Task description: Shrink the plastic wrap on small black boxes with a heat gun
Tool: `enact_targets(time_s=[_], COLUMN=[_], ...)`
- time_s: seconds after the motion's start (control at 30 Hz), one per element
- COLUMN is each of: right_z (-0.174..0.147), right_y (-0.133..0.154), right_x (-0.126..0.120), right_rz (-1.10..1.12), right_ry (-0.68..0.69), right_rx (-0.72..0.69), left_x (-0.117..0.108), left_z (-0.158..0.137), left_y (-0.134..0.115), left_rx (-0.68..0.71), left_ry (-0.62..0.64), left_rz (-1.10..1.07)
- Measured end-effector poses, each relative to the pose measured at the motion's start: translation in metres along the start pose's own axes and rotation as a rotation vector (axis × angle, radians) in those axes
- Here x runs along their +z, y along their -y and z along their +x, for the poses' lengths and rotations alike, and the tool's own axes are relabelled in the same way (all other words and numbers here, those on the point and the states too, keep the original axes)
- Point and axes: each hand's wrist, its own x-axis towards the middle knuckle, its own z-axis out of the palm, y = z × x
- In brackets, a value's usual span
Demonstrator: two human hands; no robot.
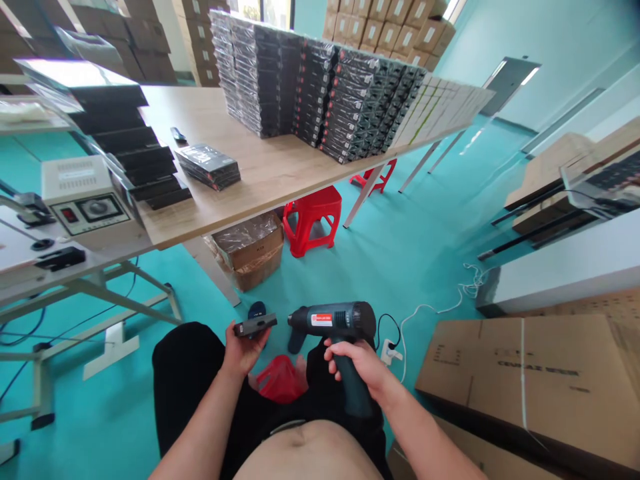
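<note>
My left hand [241, 352] grips a small flat black box [256, 325] and holds it up in front of my knees, edge toward me. In my right hand [357, 362] is a dark heat gun [333, 319], its fingers wrapped round the handle. The gun's nozzle points left at the box, with a small gap between them. On the table [200, 220] above lie several wrapped black boxes [209, 165] in a low pile, with a taller leaning stack of black boxes [135, 133] to their left.
Tall rows of film-wrapped boxes [345, 100] line the table's far side. Red stools [314, 217] and an open carton [255, 250] stand beneath. A control unit [90, 193] is at left. A power strip [391, 352] with cords lies right of my legs, near large cartons [530, 380].
</note>
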Motion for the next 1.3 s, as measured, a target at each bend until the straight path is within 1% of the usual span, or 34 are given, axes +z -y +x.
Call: enact_targets(time_s=[0.07, 0.17, 0.4, 0.63, 0.7, 0.77, 0.9, 1.07, 1.3], right_z=[-0.003, -0.006, 0.001, -0.003, -0.006, -0.008, -0.013, -0.018, -0.022], right_y=[-0.001, -0.004, -0.007, -0.002, -0.001, -0.002, -0.009, -0.016, -0.013], right_x=[-0.008, -0.014, -0.014, -0.013, -0.017, -0.023, -0.035, -0.039, -0.035], right_rz=[0.051, 0.089, 0.1, 0.12, 0.135, 0.146, 0.133, 0.066, 0.003], right_ry=[0.024, 0.049, 0.134, 0.126, 0.112, 0.095, 0.083, 0.131, 0.219], right_rx=[0.016, 0.02, 0.038, 0.016, 0.021, 0.025, 0.028, 0.042, 0.071], left_x=[0.0, 0.0, -0.003, 0.001, 0.002, 0.003, 0.0, -0.004, -0.004], left_z=[0.0, 0.001, 0.002, -0.006, -0.006, -0.004, 0.003, 0.008, 0.006], left_y=[0.0, 0.001, 0.001, -0.002, -0.001, 0.001, 0.004, 0.001, 0.0], left_rx=[-0.01, -0.026, -0.045, -0.058, -0.038, 0.003, 0.064, 0.104, 0.122], left_ry=[0.021, 0.032, 0.046, 0.03, 0.006, -0.045, -0.129, -0.107, -0.096], left_rz=[-0.005, -0.001, 0.01, 0.044, 0.094, 0.138, 0.173, 0.16, 0.143])
